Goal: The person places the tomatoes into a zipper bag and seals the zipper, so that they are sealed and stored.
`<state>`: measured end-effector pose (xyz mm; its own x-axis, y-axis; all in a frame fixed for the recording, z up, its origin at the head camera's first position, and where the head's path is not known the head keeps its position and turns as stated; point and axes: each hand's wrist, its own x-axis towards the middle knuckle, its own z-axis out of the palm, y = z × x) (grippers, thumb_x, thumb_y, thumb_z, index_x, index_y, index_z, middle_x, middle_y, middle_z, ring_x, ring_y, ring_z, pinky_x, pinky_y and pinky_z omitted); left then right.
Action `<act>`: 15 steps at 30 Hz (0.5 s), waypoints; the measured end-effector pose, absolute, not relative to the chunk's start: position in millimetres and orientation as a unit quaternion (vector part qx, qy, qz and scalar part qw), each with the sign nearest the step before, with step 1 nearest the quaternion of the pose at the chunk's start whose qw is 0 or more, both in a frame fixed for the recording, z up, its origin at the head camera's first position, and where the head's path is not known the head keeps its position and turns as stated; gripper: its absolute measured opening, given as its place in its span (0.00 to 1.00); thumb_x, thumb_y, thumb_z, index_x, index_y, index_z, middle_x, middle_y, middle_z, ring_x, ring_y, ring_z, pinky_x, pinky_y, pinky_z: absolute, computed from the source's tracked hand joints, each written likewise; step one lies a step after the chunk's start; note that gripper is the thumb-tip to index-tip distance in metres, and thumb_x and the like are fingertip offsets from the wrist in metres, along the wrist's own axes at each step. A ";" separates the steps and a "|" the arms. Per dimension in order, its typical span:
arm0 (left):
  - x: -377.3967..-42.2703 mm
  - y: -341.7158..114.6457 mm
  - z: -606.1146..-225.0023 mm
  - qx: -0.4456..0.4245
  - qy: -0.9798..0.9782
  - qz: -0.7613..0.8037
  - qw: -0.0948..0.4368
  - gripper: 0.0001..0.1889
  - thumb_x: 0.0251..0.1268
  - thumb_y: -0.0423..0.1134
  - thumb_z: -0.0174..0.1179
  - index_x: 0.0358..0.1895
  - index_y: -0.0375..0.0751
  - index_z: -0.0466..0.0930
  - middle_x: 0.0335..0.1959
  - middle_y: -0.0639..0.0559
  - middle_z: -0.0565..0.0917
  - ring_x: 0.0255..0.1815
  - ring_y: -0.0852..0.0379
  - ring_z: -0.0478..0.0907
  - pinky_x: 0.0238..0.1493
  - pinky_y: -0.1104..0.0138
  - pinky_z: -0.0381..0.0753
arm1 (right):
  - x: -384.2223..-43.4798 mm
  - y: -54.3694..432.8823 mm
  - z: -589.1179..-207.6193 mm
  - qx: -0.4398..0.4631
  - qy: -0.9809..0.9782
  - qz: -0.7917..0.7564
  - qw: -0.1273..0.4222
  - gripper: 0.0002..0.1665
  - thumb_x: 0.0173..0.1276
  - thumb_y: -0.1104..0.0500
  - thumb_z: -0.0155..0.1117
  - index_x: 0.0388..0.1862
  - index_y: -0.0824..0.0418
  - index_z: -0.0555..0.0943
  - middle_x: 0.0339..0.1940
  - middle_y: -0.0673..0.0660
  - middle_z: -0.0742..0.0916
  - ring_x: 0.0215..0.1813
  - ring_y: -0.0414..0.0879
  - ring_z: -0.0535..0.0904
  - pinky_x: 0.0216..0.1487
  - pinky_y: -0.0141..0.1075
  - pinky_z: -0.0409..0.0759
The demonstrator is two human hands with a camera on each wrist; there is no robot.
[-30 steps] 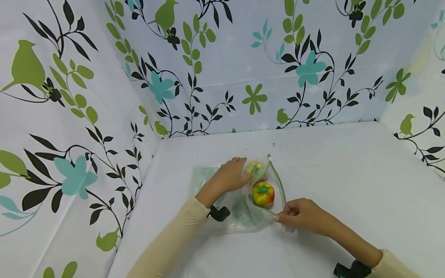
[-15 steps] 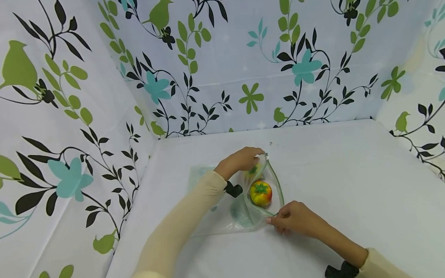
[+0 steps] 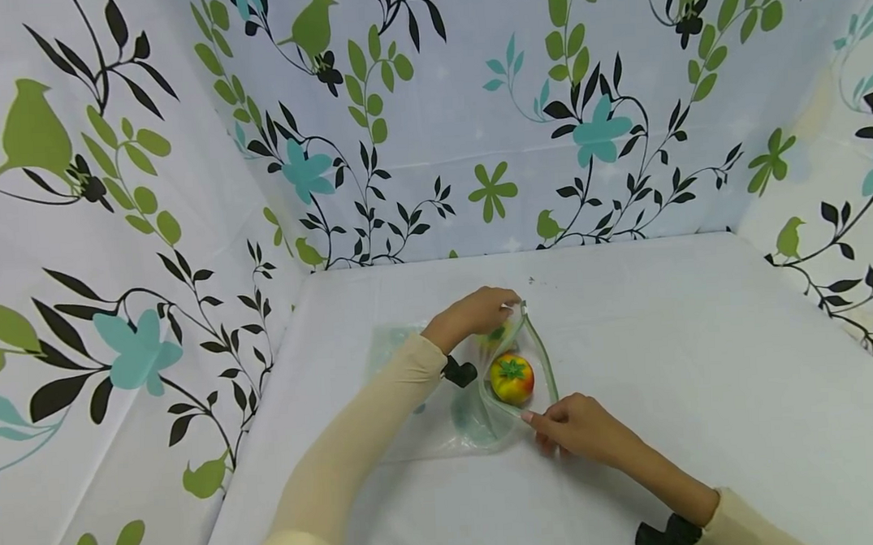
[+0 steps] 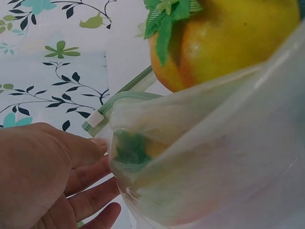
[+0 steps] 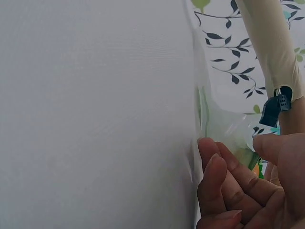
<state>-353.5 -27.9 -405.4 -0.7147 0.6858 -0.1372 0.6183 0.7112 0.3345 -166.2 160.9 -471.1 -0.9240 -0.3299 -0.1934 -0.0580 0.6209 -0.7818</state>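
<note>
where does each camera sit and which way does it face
Head: worn on the head, facing forward and down at the bag; left hand, right hand and sleeves show.
Left wrist: worn there, facing the bag and fruit; left hand shows.
Right wrist: worn there, facing table and bag; right hand, left sleeve show.
Head and left wrist share bag and fruit.

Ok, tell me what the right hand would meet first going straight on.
The right hand would most likely meet the clear bag first, at its near rim; depth makes it unclear whether they already touch.
</note>
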 end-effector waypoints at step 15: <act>-353.2 -44.4 -404.2 0.353 0.920 0.157 0.070 0.08 0.85 0.39 0.53 0.53 0.42 0.80 0.52 0.47 0.87 0.46 0.53 0.80 0.54 0.60 0.80 | -166.2 169.4 -471.8 -0.205 0.894 -0.386 0.098 0.20 0.81 0.46 0.62 0.28 0.52 0.84 0.21 0.44 0.83 0.24 0.36 0.75 0.26 0.31 0.74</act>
<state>-353.2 -44.4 -404.2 -0.7416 0.6707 -0.0178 0.6265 0.7018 0.3391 -166.2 169.4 -471.8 -0.8972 -0.4414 -0.0167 -0.2904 0.6179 -0.7307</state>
